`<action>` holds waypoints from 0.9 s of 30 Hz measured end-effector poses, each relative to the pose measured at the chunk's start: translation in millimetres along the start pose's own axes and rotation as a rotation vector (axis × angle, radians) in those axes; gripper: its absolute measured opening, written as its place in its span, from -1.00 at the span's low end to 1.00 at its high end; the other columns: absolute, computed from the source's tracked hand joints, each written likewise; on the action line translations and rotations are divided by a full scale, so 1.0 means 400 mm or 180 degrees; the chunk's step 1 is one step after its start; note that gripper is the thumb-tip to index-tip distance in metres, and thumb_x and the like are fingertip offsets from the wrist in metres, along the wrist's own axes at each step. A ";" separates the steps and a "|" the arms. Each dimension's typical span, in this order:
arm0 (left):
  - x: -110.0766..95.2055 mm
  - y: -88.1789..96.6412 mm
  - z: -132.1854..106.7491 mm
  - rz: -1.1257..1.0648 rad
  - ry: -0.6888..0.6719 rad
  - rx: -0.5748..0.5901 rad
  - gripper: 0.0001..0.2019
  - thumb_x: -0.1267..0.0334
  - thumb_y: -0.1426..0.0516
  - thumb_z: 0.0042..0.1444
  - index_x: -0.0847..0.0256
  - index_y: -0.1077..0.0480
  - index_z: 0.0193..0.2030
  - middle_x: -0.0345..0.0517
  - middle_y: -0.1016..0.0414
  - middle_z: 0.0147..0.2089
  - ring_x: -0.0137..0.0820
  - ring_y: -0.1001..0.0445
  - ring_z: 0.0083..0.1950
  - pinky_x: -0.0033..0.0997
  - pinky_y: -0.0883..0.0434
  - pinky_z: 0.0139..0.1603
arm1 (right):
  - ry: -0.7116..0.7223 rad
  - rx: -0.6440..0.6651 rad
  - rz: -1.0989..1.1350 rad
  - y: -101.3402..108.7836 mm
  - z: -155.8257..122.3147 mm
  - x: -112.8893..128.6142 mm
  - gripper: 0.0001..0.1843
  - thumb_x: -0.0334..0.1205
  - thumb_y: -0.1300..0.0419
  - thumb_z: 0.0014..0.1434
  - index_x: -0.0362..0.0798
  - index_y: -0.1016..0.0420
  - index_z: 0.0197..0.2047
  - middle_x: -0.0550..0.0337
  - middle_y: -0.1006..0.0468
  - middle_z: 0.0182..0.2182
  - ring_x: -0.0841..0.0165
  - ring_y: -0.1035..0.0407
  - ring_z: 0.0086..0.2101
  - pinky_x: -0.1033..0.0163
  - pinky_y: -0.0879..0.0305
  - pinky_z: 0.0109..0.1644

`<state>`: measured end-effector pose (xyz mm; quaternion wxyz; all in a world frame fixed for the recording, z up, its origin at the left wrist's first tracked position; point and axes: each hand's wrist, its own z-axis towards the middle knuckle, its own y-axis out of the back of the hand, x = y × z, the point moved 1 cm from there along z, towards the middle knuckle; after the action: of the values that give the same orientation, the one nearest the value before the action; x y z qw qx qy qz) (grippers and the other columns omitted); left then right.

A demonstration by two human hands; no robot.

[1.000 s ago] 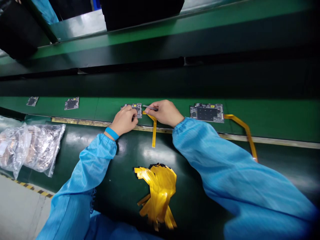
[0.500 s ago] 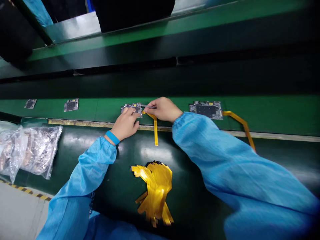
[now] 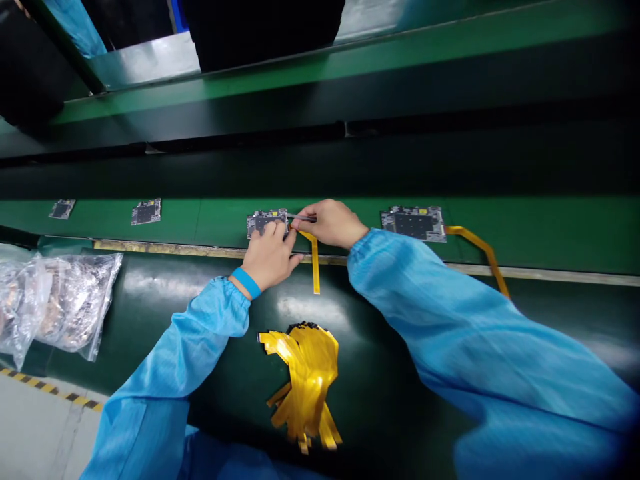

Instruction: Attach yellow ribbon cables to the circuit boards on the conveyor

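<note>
Our left hand (image 3: 270,257) has slid further onto circuit board (image 3: 265,222), fingers on it, can't tell if gripping; right hand (image 3: 333,223) pinches tweezers (image 3: 303,217) shut at board, amber flex cable (image 3: 315,267) hanging over belt edge (image 3: 200,251).

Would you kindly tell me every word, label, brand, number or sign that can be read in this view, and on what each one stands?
No word, brand or number can be read here.
Circuit board under the left hand, and the next circuit board to the right: tiny markings, too small to read.
Tweezers in the right hand: no text seen.
Blue wristband: no text seen.
Clear plastic bag: no readable print.
</note>
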<state>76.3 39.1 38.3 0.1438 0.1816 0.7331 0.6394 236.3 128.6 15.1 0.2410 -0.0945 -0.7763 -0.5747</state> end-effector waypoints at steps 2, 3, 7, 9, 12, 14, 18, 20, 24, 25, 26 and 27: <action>-0.006 -0.004 0.002 0.0022 0.0009 -0.0012 -0.38 -0.05 -0.01 0.48 0.35 -0.26 0.49 0.32 -0.34 0.36 0.04 -0.26 0.32 -0.04 -0.39 0.16 | 0.0072 -0.0078 -0.0189 0.009 -0.010 -0.004 -0.68 0.07 -0.28 0.24 0.12 -0.78 -0.14 0.16 -0.75 -0.28 0.21 -0.57 -0.27 0.24 -0.23 -0.37; -0.008 -0.006 0.003 0.0027 0.0010 -0.0024 -0.38 -0.05 0.00 0.49 0.35 -0.26 0.48 0.32 -0.33 0.36 0.04 -0.26 0.32 -0.04 -0.39 0.16 | 0.0149 -0.0132 -0.0281 0.014 -0.015 -0.007 -0.65 0.10 -0.24 0.27 0.12 -0.78 -0.13 0.15 -0.76 -0.24 0.19 -0.57 -0.26 0.23 -0.21 -0.37; -0.018 -0.005 0.008 0.0013 -0.0012 -0.0056 -0.40 -0.07 0.05 0.51 0.34 -0.31 0.45 0.31 -0.34 0.36 0.03 -0.26 0.32 -0.04 -0.39 0.16 | 0.0493 -0.0293 -0.0458 0.025 -0.026 -0.018 -0.56 0.07 -0.08 0.38 0.11 -0.77 -0.10 0.12 -0.74 -0.09 0.18 -0.57 -0.20 0.21 -0.22 -0.33; -0.023 0.000 0.011 0.0005 0.0000 -0.0029 -0.40 -0.06 0.05 0.51 0.34 -0.31 0.45 0.31 -0.35 0.34 0.03 -0.26 0.32 -0.05 -0.40 0.16 | 0.0535 -0.0281 -0.0410 0.024 -0.027 -0.021 -0.62 0.02 -0.11 0.35 0.12 -0.76 -0.09 0.16 -0.75 -0.12 0.20 -0.57 -0.22 0.22 -0.23 -0.32; -0.031 0.004 0.015 -0.0003 0.0013 -0.0010 -0.40 -0.06 0.05 0.51 0.35 -0.31 0.45 0.31 -0.35 0.34 0.02 -0.26 0.31 -0.05 -0.40 0.16 | 0.0448 -0.0226 -0.0348 0.019 -0.024 -0.024 -0.71 -0.01 -0.20 0.30 0.12 -0.72 -0.09 0.21 -0.74 -0.23 0.23 -0.55 -0.29 0.23 -0.21 -0.33; -0.036 0.003 0.018 -0.0015 0.0012 -0.0025 -0.38 -0.08 0.06 0.51 0.36 -0.30 0.46 0.31 -0.36 0.33 0.02 -0.27 0.30 -0.05 -0.41 0.16 | 0.0391 -0.0186 -0.0389 0.018 -0.023 -0.028 -0.75 -0.01 -0.23 0.30 0.13 -0.71 -0.12 0.21 -0.74 -0.27 0.23 -0.55 -0.30 0.23 -0.20 -0.34; -0.040 -0.007 0.024 -0.0080 -0.0043 -0.0080 -0.38 -0.08 0.02 0.50 0.36 -0.30 0.46 0.29 -0.39 0.30 0.02 -0.27 0.30 -0.05 -0.42 0.15 | 0.0307 -0.0133 -0.0546 0.023 -0.026 -0.040 -0.80 -0.02 -0.25 0.30 0.14 -0.70 -0.17 0.20 -0.74 -0.25 0.20 -0.56 -0.25 0.21 -0.21 -0.31; -0.036 -0.010 0.025 -0.0148 -0.0114 -0.0097 -0.41 -0.07 0.00 0.49 0.33 -0.33 0.43 0.29 -0.37 0.33 0.03 -0.27 0.32 -0.04 -0.43 0.16 | 0.0297 -0.0110 -0.0606 0.028 -0.028 -0.047 -0.80 -0.03 -0.24 0.30 0.14 -0.69 -0.18 0.20 -0.74 -0.24 0.19 -0.57 -0.24 0.21 -0.21 -0.30; -0.008 0.000 0.018 -0.0489 -0.0326 -0.0135 -0.50 0.01 -0.06 0.48 0.23 -0.35 0.41 0.22 -0.37 0.38 -0.01 -0.31 0.34 -0.06 -0.44 0.20 | 0.0343 -0.0161 -0.0575 0.036 -0.038 -0.062 -0.77 -0.01 -0.22 0.31 0.12 -0.67 -0.17 0.17 -0.73 -0.26 0.17 -0.56 -0.25 0.20 -0.22 -0.29; 0.003 0.007 0.012 -0.0616 -0.0382 -0.0169 -0.52 0.05 -0.07 0.48 0.22 -0.35 0.42 0.18 -0.37 0.39 -0.04 -0.32 0.35 -0.08 -0.44 0.24 | 0.0371 -0.0223 -0.0519 0.037 -0.045 -0.063 -0.76 0.00 -0.21 0.31 0.11 -0.67 -0.17 0.15 -0.73 -0.26 0.17 -0.56 -0.25 0.19 -0.23 -0.29; 0.016 0.014 0.004 -0.0739 -0.0422 -0.0211 -0.54 0.10 -0.07 0.48 0.22 -0.35 0.41 0.15 -0.39 0.38 -0.08 -0.33 0.35 -0.11 -0.43 0.27 | 0.0403 -0.0302 -0.0445 0.037 -0.056 -0.064 -0.74 0.00 -0.19 0.32 0.09 -0.66 -0.16 0.14 -0.73 -0.25 0.17 -0.56 -0.26 0.19 -0.24 -0.28; 0.030 0.022 -0.007 -0.0849 -0.0444 -0.0247 -0.58 0.14 -0.06 0.48 0.23 -0.38 0.38 0.12 -0.41 0.35 -0.11 -0.35 0.35 -0.14 -0.42 0.29 | 0.0445 -0.0381 -0.0352 0.037 -0.071 -0.061 -0.73 0.01 -0.18 0.33 0.08 -0.66 -0.16 0.12 -0.72 -0.24 0.17 -0.56 -0.26 0.19 -0.26 -0.27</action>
<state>65.1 43.0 47.6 0.2849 0.1209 0.7137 0.6284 271.3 109.9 22.0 0.2565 -0.0254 -0.7259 -0.6377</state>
